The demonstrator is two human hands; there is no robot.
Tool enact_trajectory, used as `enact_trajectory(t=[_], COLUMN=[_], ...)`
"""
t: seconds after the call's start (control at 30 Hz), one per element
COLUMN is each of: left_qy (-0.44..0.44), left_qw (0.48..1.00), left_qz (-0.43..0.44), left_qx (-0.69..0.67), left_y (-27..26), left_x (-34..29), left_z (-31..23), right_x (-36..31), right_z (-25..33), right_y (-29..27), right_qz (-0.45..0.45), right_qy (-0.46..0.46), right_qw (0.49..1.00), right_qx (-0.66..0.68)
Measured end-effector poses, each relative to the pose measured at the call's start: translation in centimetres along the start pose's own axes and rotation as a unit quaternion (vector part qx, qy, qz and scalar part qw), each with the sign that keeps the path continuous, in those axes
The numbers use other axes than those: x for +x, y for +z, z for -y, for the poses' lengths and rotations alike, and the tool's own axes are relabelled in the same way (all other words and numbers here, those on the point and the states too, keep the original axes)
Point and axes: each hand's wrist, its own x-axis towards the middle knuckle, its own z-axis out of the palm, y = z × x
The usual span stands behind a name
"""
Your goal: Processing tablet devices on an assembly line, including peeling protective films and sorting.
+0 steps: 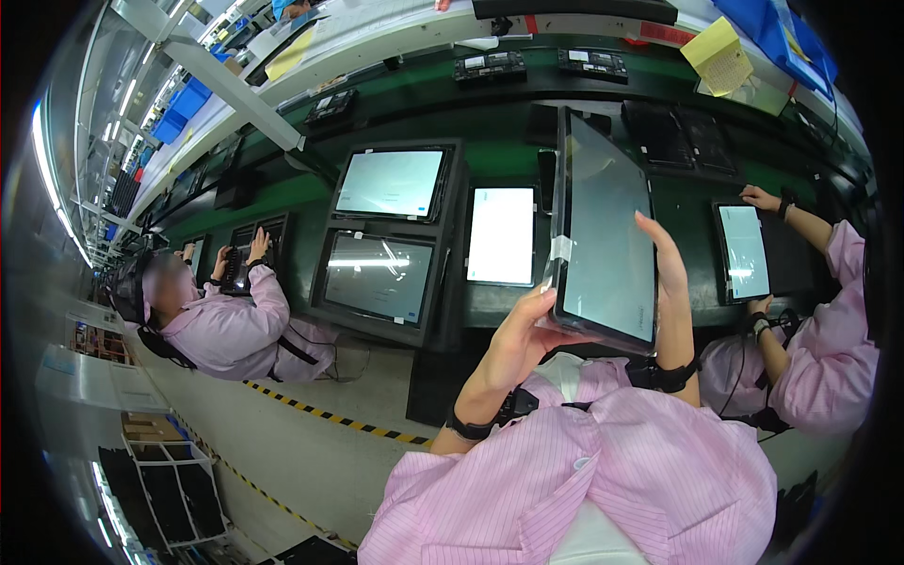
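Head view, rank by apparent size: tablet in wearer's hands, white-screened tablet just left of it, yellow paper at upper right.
1. Held tablet, raised nearer the camera, so real size unsure
2. White-screened tablet
3. Yellow paper

A head-worn fisheye faces down toward nearby hands (516, 334).

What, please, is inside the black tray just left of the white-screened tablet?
In the black tray, a pale-screened tablet lies in the far compartment and a greyer-screened tablet in the near one. Whatever is beneath them is covered and cannot be seen.
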Motion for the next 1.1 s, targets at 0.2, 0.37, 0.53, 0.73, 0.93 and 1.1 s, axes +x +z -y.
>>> enact_trajectory(t=[0.2, 0.37, 0.53, 0.73, 0.93, 1.1], left_qy=[-0.010, -0.015, -0.029, 0.144, 0.259, 0.278], left_qw=[0.998, 0.999, 0.999, 0.959, 0.872, 0.868], left_qz=[-0.021, -0.044, -0.030, 0.047, 0.117, 0.111], left_qx=[-0.060, -0.014, 0.023, 0.240, 0.398, 0.396], left_y=[0.8, 1.4, 0.8, 1.9, 0.5, 0.2], left_x=[0.8, 1.0, 1.2, 1.3, 1.5, 0.6], left_z=[-0.2, -0.3, 0.0, -0.9, -0.6, 0.5], right_x=[0.6, 0.8, 0.4, 0.5, -0.6, -1.9], right_z=[1.4, 1.6, 2.0, 2.4, 2.6, 2.8], right_y=[-0.3, 0.1, 1.1, 0.9, 1.6, 2.0], right_qz=[0.034, 0.032, 0.031, 0.019, -0.018, -0.036], right_qy=[-0.011, 0.000, 0.013, 0.001, -0.077, -0.085], right_qw=[0.999, 0.999, 0.999, 0.997, 0.991, 0.993], right_qx=[-0.014, 0.015, 0.028, 0.079, 0.104, 0.066])
